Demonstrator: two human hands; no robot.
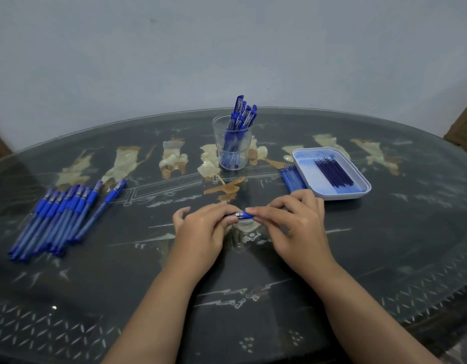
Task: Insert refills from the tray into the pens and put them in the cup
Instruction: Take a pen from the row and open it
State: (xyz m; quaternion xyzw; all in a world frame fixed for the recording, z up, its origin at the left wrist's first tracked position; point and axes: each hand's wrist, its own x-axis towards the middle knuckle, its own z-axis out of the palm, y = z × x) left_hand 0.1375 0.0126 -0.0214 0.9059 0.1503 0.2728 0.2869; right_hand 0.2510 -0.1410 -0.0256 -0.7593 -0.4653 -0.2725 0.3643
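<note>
My left hand (201, 229) and my right hand (290, 219) meet over the middle of the table and both grip one blue pen (242, 214), of which only a short blue and clear piece shows between the fingers. A clear cup (231, 145) stands behind them and holds several blue pens. At the right, a white tray (332, 176) holds several dark blue refills (333, 170). A heap of blue pens (61, 216) lies on the left of the table.
A few more blue pieces (292, 178) lie on the glass against the tray's left side. The table (253, 298) is dark, oval and glass-topped with pale inlay. A plain wall rises behind it.
</note>
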